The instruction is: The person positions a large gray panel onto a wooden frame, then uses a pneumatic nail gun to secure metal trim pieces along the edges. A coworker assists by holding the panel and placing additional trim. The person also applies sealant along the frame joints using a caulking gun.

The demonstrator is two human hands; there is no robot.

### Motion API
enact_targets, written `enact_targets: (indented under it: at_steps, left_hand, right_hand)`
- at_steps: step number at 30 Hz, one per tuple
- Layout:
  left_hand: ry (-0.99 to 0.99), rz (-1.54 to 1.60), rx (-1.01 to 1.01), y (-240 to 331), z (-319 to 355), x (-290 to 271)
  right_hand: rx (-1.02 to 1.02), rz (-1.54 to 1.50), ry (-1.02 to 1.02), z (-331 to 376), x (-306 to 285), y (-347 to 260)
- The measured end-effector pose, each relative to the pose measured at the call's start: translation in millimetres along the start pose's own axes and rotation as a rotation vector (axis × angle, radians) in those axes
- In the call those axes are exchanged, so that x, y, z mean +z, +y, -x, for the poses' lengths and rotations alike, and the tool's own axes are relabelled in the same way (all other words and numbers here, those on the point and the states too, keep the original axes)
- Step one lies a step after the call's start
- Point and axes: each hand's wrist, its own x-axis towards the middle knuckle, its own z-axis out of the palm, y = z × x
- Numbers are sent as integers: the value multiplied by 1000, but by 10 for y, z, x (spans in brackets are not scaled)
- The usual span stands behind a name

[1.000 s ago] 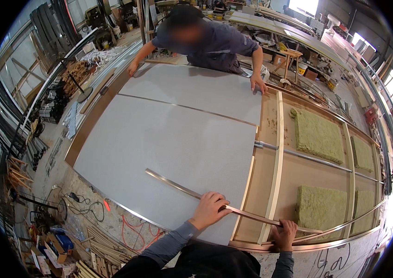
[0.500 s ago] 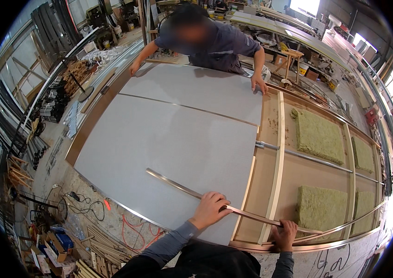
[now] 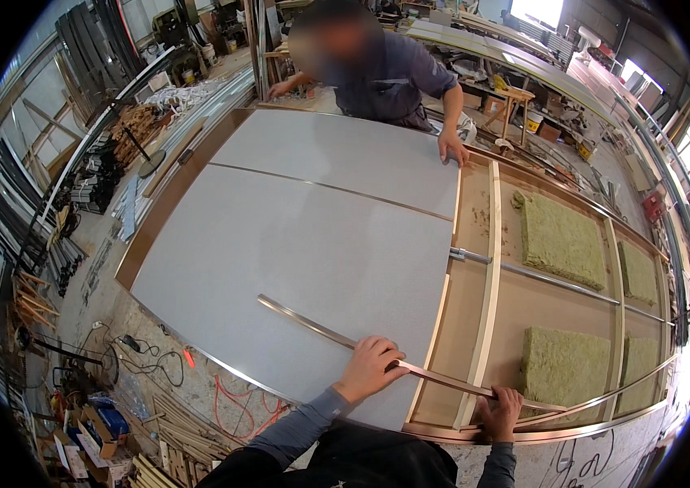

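A long thin bronze-coloured metal strip (image 3: 304, 320) lies slantwise from the grey panel (image 3: 263, 236) out over the open frame. My left hand (image 3: 369, 368) is closed around the strip near the panel's right edge. Farther along, my right hand (image 3: 499, 413) grips the strip by the near side of the frame (image 3: 487, 285). A second thin strip (image 3: 605, 397) runs from beside my right hand toward the frame's far right. Across from me, a co-worker's hand (image 3: 452, 149) rests on the panel's far right corner; their other hand (image 3: 284, 87) is off the panel.
Green-yellow insulation slabs (image 3: 563, 240) lie in the frame's compartments. A metal rod (image 3: 560, 281) crosses it lengthwise. Cables (image 3: 154, 362), wooden sticks (image 3: 190, 431) and cartons (image 3: 97, 435) are on the floor at lower left. A wooden stool (image 3: 511, 106) stands behind the frame.
The co-worker's hand at the left has lifted off the panel edge and moved back and to the right. Their head has shifted slightly right. My hands and the strip stay put.
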Motion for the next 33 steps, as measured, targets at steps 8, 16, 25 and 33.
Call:
enact_targets:
  at_steps: [8, 16, 25, 33]
  left_hand:
    - [10, -3, 10, 8, -16, -17]
    - [7, 5, 5, -10, 15, -17]
    - [-27, 50, -37, -47, 19, 70]
    - [10, -140, 124, 135, -116, -384]
  right_hand:
    - [15, -9, -28, -7, -10, 8]
    - [30, -2, -48, 11, 7, 6]
    - [-63, -17, -3, -4, -6, -29]
    - [-113, 37, 162, -204, -451, -144]
